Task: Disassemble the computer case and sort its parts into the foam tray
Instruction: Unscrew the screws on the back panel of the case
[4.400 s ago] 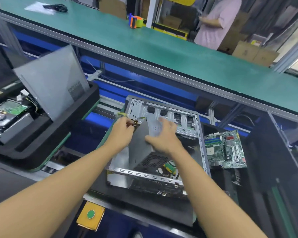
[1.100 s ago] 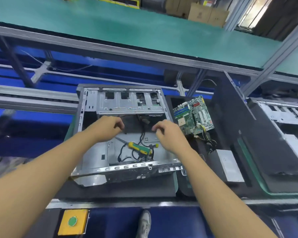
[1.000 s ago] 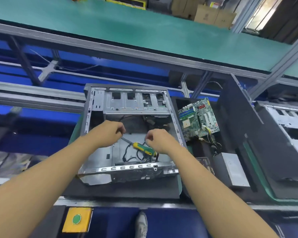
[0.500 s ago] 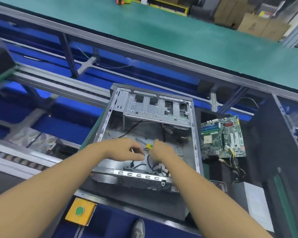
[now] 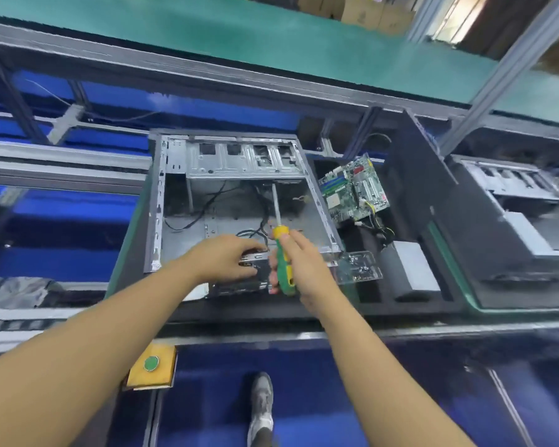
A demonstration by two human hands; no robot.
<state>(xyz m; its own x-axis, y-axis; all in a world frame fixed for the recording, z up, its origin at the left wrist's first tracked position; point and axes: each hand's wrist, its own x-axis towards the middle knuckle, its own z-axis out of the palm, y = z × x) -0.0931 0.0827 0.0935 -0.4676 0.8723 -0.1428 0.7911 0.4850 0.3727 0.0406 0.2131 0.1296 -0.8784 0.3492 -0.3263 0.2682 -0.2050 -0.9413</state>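
Screwdriver (image 5: 280, 234) now raised in right hand (image 5: 304, 269); left hand (image 5: 223, 261) grips computer case (image 5: 157, 201).

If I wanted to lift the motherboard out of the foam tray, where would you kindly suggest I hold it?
Probably pinch the motherboard by its two long edges, coming from above: it lies face up in the foam tray, chips and slots exposed, with cables trailing off its near corner.

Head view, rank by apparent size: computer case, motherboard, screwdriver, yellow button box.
1. computer case
2. motherboard
3. screwdriver and yellow button box: unsure; one is long and thin, the other compact and nearer the camera.
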